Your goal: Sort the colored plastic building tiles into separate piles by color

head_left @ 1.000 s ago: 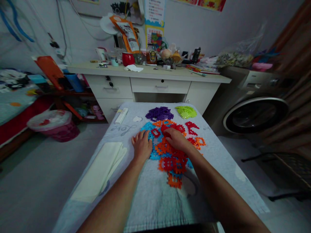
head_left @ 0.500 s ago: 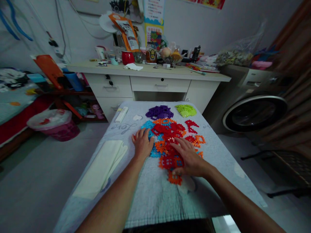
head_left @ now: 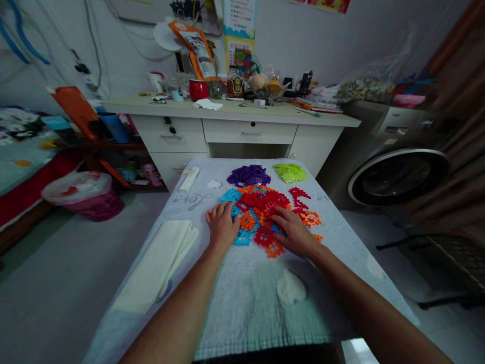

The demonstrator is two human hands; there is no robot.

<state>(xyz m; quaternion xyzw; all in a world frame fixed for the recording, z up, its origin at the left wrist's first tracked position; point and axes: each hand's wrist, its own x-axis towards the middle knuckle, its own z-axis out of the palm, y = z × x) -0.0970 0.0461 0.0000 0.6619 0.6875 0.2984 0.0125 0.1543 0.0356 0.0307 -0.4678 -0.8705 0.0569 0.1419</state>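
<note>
A mixed heap of flat plastic interlocking pieces lies on the cloth-covered table, with red pieces (head_left: 265, 202), orange pieces (head_left: 248, 221) and blue pieces (head_left: 243, 237). My left hand (head_left: 223, 224) rests at the heap's left edge over blue pieces, its fingers spread. On the heap's right side, my right hand (head_left: 294, 230) lies with fingers apart, touching red and orange pieces. What lies under both palms is hidden. Behind the heap sit a purple pile (head_left: 249, 175) and a lime-green pile (head_left: 290, 172) of similar pieces.
A folded pale cloth (head_left: 155, 265) and a white box (head_left: 190, 179) lie on the table's left side. A desk (head_left: 231, 115) holding jars and a red mug (head_left: 198, 90) stands behind. To the right is a washing machine (head_left: 394, 151); a lined bin (head_left: 83, 194) stands left.
My right hand has moved forward, away from me, and the near red and orange pieces have shifted with it into the heap. My left hand has stayed in place.
</note>
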